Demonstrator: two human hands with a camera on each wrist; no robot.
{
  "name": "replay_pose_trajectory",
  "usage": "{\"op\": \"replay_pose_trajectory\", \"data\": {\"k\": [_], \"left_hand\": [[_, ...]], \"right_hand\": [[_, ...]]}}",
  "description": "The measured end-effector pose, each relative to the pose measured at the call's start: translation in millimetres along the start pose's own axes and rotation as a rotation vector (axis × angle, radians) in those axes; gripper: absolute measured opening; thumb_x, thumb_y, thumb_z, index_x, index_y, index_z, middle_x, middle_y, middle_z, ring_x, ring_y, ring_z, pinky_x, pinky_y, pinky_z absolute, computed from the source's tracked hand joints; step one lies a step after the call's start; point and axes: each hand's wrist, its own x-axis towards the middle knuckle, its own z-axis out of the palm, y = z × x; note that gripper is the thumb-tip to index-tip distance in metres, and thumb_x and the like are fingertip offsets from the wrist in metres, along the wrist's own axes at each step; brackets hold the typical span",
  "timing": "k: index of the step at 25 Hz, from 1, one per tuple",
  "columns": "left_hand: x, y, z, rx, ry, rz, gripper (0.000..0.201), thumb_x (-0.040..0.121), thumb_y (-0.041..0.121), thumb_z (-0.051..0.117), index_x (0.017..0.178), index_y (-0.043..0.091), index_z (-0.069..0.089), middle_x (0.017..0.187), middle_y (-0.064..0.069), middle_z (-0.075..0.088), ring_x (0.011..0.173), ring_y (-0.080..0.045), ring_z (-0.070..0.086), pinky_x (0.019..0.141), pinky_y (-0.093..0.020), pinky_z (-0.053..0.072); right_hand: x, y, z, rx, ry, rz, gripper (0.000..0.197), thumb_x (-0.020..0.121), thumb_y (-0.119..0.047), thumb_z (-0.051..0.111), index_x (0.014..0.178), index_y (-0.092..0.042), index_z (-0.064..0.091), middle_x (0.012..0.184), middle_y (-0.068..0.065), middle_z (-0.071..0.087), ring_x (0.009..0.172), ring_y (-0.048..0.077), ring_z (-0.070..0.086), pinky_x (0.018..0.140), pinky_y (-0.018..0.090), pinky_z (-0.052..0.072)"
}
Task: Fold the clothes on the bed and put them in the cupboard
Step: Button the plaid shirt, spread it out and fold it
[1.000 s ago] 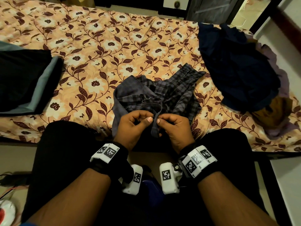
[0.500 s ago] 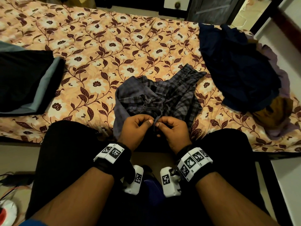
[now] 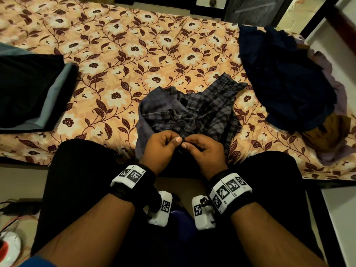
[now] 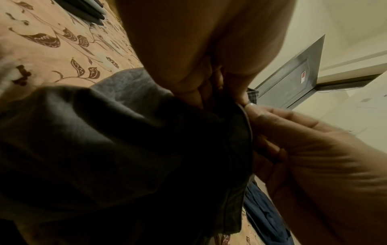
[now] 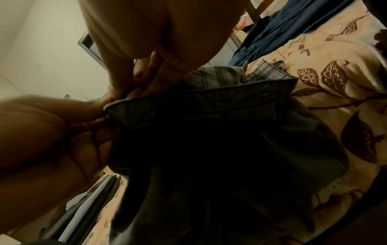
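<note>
Small "LS" on the left wrist marker block [image 3: 133, 175], other markings illegible

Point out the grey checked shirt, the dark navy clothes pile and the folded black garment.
grey checked shirt [image 3: 215, 110], head view, crumpled middle.
dark navy clothes pile [image 3: 285, 79], head view, centre.
folded black garment [image 3: 25, 89], head view, top face.

My head view looks steeply down over both hands to the bed [image 3: 119, 60]. My wrist views sit very close, looking up along each palm; both share the shirt [image 4: 130, 149] edge and the opposite hand.
</note>
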Motion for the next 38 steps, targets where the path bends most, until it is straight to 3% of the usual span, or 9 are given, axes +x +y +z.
{"op": "replay_pose_trajectory", "data": {"k": [3, 15, 24, 27, 30, 32, 34, 36, 38], "left_hand": [[0.9, -5.4, 4.4, 0.077, 0.036, 0.007, 0.021, 0.096, 0.011, 0.057, 0.076, 0.020, 0.059, 0.074, -0.002, 0.063, 0.070, -0.009, 0.056, 0.067, -0.021, 0.044], [-0.8, 8.1, 3.8, -0.288, 0.009, -0.043, 0.022, 0.098, 0.005, 0.051, 0.078, 0.012, 0.055, 0.073, 0.000, 0.053, 0.070, -0.006, 0.049, 0.067, -0.019, 0.044], [2.4, 33.7, -23.8, 0.709, -0.188, 0.159, 0.014, 0.091, 0.042, 0.059, 0.092, 0.029, 0.057, 0.095, 0.010, 0.059, 0.092, -0.014, 0.056, 0.092, -0.040, 0.036], [-2.4, 39.0, -24.0, 0.974, -0.155, 0.098, 0.011, 0.091, 0.037, 0.057, 0.100, 0.032, 0.054, 0.108, 0.010, 0.059, 0.109, -0.019, 0.052, 0.096, -0.041, 0.027], [-5.5, 37.6, -26.6, 0.901, -0.086, 0.152, 0.010, 0.081, 0.025, 0.054, 0.080, 0.029, 0.044, 0.081, 0.011, 0.054, 0.094, -0.023, 0.052, 0.083, -0.037, 0.025], [-6.4, 33.7, -22.7, 0.825, -0.025, 0.376, 0.014, 0.070, 0.026, 0.047, 0.070, 0.029, 0.033, 0.069, 0.015, 0.041, 0.080, -0.020, 0.048, 0.074, -0.033, 0.020], [-6.6, 30.0, -18.0, 0.720, 0.001, 0.611, 0.017, 0.069, 0.025, 0.049, 0.065, 0.025, 0.032, 0.065, 0.012, 0.039, 0.072, -0.019, 0.046, 0.080, -0.031, 0.025], [-8.1, 26.6, -18.2, 0.550, 0.014, 0.707, 0.022, 0.076, 0.021, 0.053, 0.060, 0.015, 0.039, 0.058, 0.001, 0.044, 0.062, -0.022, 0.049, 0.087, -0.030, 0.038], [-10.5, 26.6, -22.3, 0.372, 0.100, 0.677, 0.027, 0.083, 0.023, 0.056, 0.063, 0.015, 0.040, 0.055, -0.005, 0.047, 0.054, -0.020, 0.047, 0.071, -0.027, 0.047]], "right_hand": [[0.8, 0.0, 6.3, -0.275, -0.011, -0.211, 0.019, 0.087, -0.014, 0.063, 0.102, -0.010, 0.072, 0.094, 0.003, 0.069, 0.085, 0.015, 0.064, 0.073, 0.030, 0.054], [-0.4, -1.8, 6.5, -0.118, 0.009, -0.046, 0.031, 0.085, -0.033, 0.060, 0.098, -0.006, 0.068, 0.090, -0.006, 0.059, 0.082, 0.001, 0.054, 0.074, 0.006, 0.039], [20.0, -22.7, -51.5, -0.340, -0.030, -0.220, 0.019, 0.087, -0.028, 0.063, 0.080, -0.013, 0.071, 0.074, -0.006, 0.067, 0.068, 0.007, 0.060, 0.061, 0.026, 0.049], [18.0, -41.5, -71.9, -0.229, -0.360, 0.018, 0.025, 0.087, -0.025, 0.068, 0.063, -0.018, 0.065, 0.057, -0.010, 0.058, 0.054, 0.003, 0.054, 0.055, 0.019, 0.043], [19.3, -43.7, -71.9, -0.393, -0.682, 0.258, 0.041, 0.092, -0.034, 0.061, 0.056, -0.015, 0.050, 0.055, 0.002, 0.045, 0.051, 0.014, 0.045, 0.055, 0.028, 0.036], [38.3, -36.4, -62.7, -0.492, -0.477, 0.144, 0.011, 0.093, -0.023, 0.059, 0.091, -0.019, 0.069, 0.089, 0.002, 0.062, 0.080, 0.015, 0.059, 0.073, 0.033, 0.049], [73.8, -25.6, -51.4, -0.501, -0.473, 0.020, 0.058, 0.090, 0.000, 0.054, 0.138, -0.032, 0.047, 0.139, 0.000, 0.046, 0.114, 0.017, 0.052, 0.088, 0.041, 0.051], [108.8, -9.4, -34.5, -0.567, -0.849, 0.012, 0.073, 0.086, 0.008, 0.050, 0.145, -0.033, 0.036, 0.151, 0.000, 0.034, 0.120, 0.016, 0.046, 0.091, 0.045, 0.051], [126.7, 4.5, -20.8, -0.768, -1.210, -0.007, 0.044, 0.087, -0.001, 0.056, 0.128, -0.016, 0.056, 0.130, 0.012, 0.055, 0.109, 0.026, 0.055, 0.091, 0.045, 0.049]]}}
